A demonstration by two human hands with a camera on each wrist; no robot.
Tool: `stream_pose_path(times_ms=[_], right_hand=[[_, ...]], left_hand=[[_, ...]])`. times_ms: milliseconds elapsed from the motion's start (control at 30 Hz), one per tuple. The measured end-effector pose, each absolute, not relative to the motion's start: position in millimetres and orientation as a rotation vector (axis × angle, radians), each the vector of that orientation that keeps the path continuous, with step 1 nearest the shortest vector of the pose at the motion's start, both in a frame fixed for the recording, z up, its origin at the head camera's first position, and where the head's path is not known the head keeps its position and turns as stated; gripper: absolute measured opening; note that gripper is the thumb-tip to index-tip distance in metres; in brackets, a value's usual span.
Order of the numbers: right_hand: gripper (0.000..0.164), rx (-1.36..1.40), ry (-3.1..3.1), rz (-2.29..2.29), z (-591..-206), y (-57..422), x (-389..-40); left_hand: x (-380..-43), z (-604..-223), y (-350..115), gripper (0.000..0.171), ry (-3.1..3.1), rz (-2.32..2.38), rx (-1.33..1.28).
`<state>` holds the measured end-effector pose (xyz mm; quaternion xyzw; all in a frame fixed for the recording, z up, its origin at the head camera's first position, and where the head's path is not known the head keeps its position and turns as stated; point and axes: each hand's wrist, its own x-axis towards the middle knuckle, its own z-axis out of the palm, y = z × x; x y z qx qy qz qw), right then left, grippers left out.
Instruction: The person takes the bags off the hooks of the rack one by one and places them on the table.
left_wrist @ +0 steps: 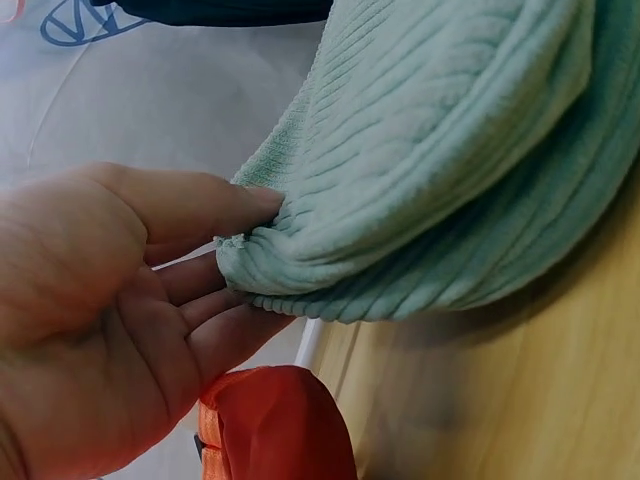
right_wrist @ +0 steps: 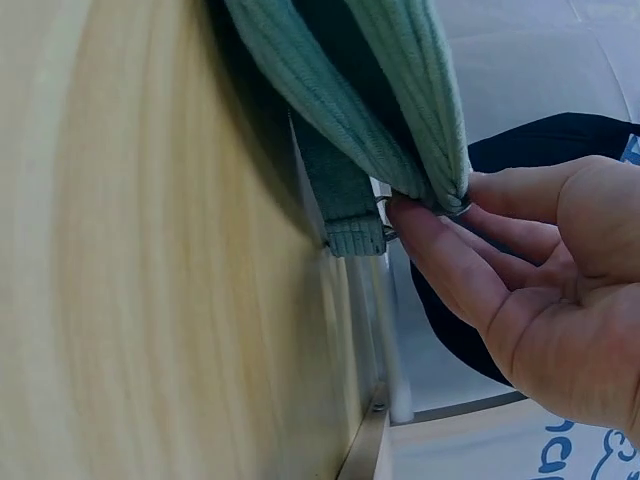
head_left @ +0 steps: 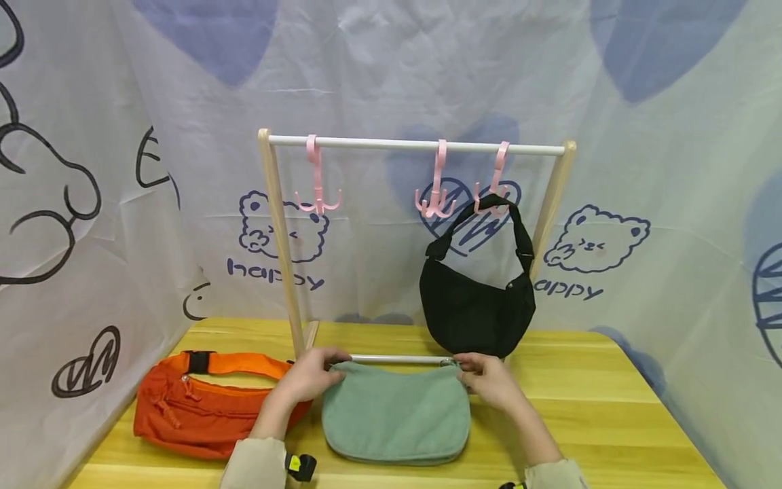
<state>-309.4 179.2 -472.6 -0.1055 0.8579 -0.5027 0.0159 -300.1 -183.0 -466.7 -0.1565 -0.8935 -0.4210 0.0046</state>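
Note:
A pale green corduroy handbag (head_left: 396, 414) is held at its two upper corners, close over the yellow wooden table. My left hand (head_left: 314, 373) pinches the left corner; in the left wrist view the thumb lies on the ribbed cloth (left_wrist: 430, 170) with fingers behind it. At the other corner my right hand (head_left: 489, 382) pinches the bag by its top edge. Beside those fingertips, the right wrist view shows a metal ring and a folded green strap end (right_wrist: 355, 235). The rest of the strap is hidden behind the bag.
Behind stands a rack with a white top rail (head_left: 379, 143) and pink hooks (head_left: 318, 197). From the right hook hangs a black shoulder bag (head_left: 476, 305). An orange waist bag (head_left: 201, 414) lies on the table (head_left: 611, 407) at left, partly behind the left forearm.

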Motion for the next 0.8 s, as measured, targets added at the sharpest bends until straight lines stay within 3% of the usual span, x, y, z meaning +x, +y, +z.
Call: stream_pose_path(times_ms=[267, 800], right_hand=[[0.043, -0.355, 2.603, -1.568, -474.3, 180.7, -307.7], [0.041, -0.360, 2.637, -1.418, -483.0, 185.8, -309.4]], left_hand=[[-299.6, -472.9, -182.4, 0.023, -2.787, -1.313, -0.452], [-300.4, -480.4, -179.2, 0.025, -2.882, -1.276, -0.418]])
